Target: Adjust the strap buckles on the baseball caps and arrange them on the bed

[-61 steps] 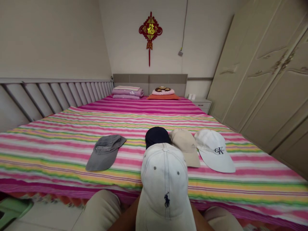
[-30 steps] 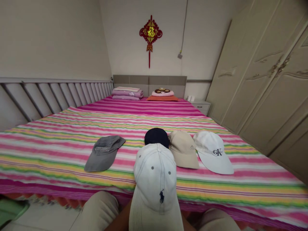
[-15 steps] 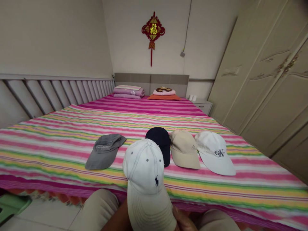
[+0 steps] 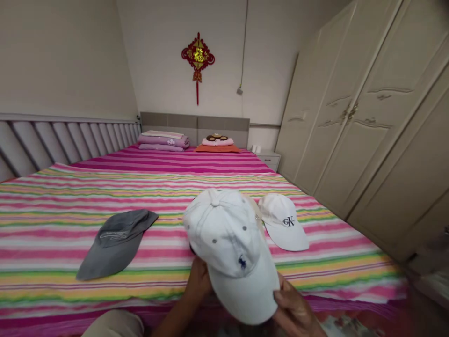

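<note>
A white baseball cap (image 4: 231,243) with a small dark blue horse-rider emblem is held up over the bed's near edge, its brim pointing down toward me. My left hand (image 4: 200,277) is closed at the cap's left underside; its fingertips are hidden behind the cap. On the right, my right hand (image 4: 293,304) pinches the edge of the brim, thumb on top. A grey cap (image 4: 117,243) lies to the left on the bed. To the right rests a white CK cap (image 4: 283,222). Only a sliver of a beige cap (image 4: 258,213) shows behind the held one.
The bed (image 4: 168,187) has a striped sheet in pink, yellow and green. Folded purple bedding (image 4: 163,142) and a pink pillow (image 4: 217,141) sit by the headboard (image 4: 168,122). A wardrobe (image 4: 336,117) stands at the right, beside a small nightstand (image 4: 269,159).
The white cap has risen and moved forward and right, over the navy and beige caps, mostly hiding them. Both hands now show more fully. My view has turned to the right.
</note>
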Motion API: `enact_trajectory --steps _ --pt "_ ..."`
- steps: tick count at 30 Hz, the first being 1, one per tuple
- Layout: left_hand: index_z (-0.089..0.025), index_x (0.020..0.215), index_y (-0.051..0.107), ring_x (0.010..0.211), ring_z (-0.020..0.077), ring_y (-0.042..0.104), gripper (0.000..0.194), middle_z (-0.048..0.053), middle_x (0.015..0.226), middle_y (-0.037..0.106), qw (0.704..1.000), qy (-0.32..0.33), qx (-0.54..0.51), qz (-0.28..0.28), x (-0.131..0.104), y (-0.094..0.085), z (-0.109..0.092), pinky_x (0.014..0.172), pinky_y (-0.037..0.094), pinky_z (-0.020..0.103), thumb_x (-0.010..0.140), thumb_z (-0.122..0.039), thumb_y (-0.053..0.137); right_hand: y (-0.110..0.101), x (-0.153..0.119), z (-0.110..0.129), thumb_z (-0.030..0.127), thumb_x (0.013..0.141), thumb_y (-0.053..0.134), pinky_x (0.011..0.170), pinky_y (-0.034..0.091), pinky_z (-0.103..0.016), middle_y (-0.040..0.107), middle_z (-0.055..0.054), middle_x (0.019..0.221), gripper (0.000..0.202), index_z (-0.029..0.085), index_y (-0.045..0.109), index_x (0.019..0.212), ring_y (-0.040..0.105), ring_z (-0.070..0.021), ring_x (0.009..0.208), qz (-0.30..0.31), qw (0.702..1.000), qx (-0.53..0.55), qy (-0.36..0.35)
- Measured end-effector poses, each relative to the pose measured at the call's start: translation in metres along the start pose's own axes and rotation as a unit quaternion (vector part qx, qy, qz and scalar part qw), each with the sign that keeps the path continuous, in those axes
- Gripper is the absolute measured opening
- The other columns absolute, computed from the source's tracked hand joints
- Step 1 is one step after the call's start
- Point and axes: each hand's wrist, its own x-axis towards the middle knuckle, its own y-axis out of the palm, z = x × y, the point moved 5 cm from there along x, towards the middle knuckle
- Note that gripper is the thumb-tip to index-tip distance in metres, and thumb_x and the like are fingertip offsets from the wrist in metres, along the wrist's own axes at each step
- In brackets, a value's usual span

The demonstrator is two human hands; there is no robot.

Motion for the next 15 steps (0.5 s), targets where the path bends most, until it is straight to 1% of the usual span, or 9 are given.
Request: enact_trajectory --steps 2,4,5,7,9,11,13,15 --pt "-0.016 0.092 0.065 0.089 0.0238 0.059 0.027 0.008 0.096 0.066 0.998 0.009 0.021 0.063 -0.003 0.008 0.005 0.08 0.045 0.034 0.071 -0.031 0.06 -0.02 -0.001 0.032 0.021 0.052 0.077 0.087 0.042 -0.039 0.07 -0.011 0.093 0.058 0.017 0.06 0.107 0.063 -0.0264 0.088 -0.042 0.998 -0.021 -0.044" --pt "-0.015 0.093 0.065 0.085 0.0238 0.06 0.03 0.009 0.092 0.067 0.992 -0.002 0.055 0.115 -0.009 0.01 0.018 0.076 0.047 0.032 0.07 -0.034 0.058 -0.041 -0.002 0.065 0.022 0.054 0.076 0.087 0.043 -0.037 0.07 -0.009 0.092 0.052 0.02 0.062 0.104 0.063 -0.0241 0.087 -0.097 0.989 -0.026 -0.104" --pt "-0.015 0.092 0.065 0.082 0.0233 0.061 0.031 0.01 0.089 0.067 0.989 -0.012 0.07 0.128 -0.012 0.008 0.026 0.074 0.048 0.032 0.071 -0.036 0.057 -0.051 -0.003 0.081 0.021 0.057 0.075 0.086 0.045 -0.036 0.07 -0.008 0.092 0.047 0.021 0.063 0.102 0.064 -0.0225 0.086 -0.132 0.982 -0.022 -0.136" --pt "-0.015 0.09 0.065 0.082 0.0228 0.061 0.031 0.01 0.086 0.067 0.984 -0.02 0.096 0.149 -0.017 0.004 0.042 0.072 0.048 0.03 0.072 -0.038 0.055 -0.073 -0.005 0.109 0.017 0.063 0.069 0.078 0.049 -0.029 0.071 -0.006 0.09 0.033 0.022 0.065 0.096 0.065 -0.018 0.081 -0.201 0.961 0.004 -0.188" --pt "-0.016 0.087 0.066 0.079 0.0218 0.06 0.031 0.009 0.085 0.067 0.979 -0.013 0.126 0.16 -0.02 0.0 0.054 0.07 0.047 0.029 0.073 -0.04 0.053 -0.095 -0.007 0.133 0.013 0.073 0.057 0.071 0.052 -0.024 0.072 -0.004 0.086 0.025 0.021 0.065 0.095 0.065 -0.0144 0.076 -0.265 0.938 0.047 -0.22" --pt "-0.017 0.087 0.066 0.073 0.0206 0.06 0.033 0.008 0.081 0.067 0.977 -0.023 0.141 0.156 -0.02 -0.007 0.067 0.067 0.047 0.029 0.073 -0.044 0.053 -0.115 -0.008 0.153 0.01 0.082 0.043 0.069 0.052 -0.023 0.072 -0.003 0.083 0.028 0.021 0.063 0.1 0.065 -0.0127 0.074 -0.313 0.917 0.079 -0.234" --pt "-0.017 0.089 0.066 0.072 0.021 0.06 0.039 0.008 0.081 0.067 0.98 -0.056 0.125 0.142 -0.018 -0.013 0.08 0.066 0.047 0.029 0.068 -0.049 0.057 -0.133 -0.009 0.171 0.009 0.087 0.033 0.068 0.053 -0.022 0.072 -0.003 0.083 0.035 0.02 0.06 0.105 0.065 -0.0114 0.072 -0.34 0.903 0.088 -0.25" --pt "-0.016 0.09 0.065 0.071 0.0216 0.061 0.046 0.009 0.08 0.067 0.983 -0.082 0.101 0.132 -0.015 -0.017 0.09 0.065 0.048 0.03 0.063 -0.053 0.059 -0.149 -0.009 0.189 0.009 0.089 0.028 0.066 0.053 -0.021 0.071 -0.003 0.086 0.037 0.02 0.057 0.109 0.065 -0.0104 0.071 -0.35 0.893 0.085 -0.269"
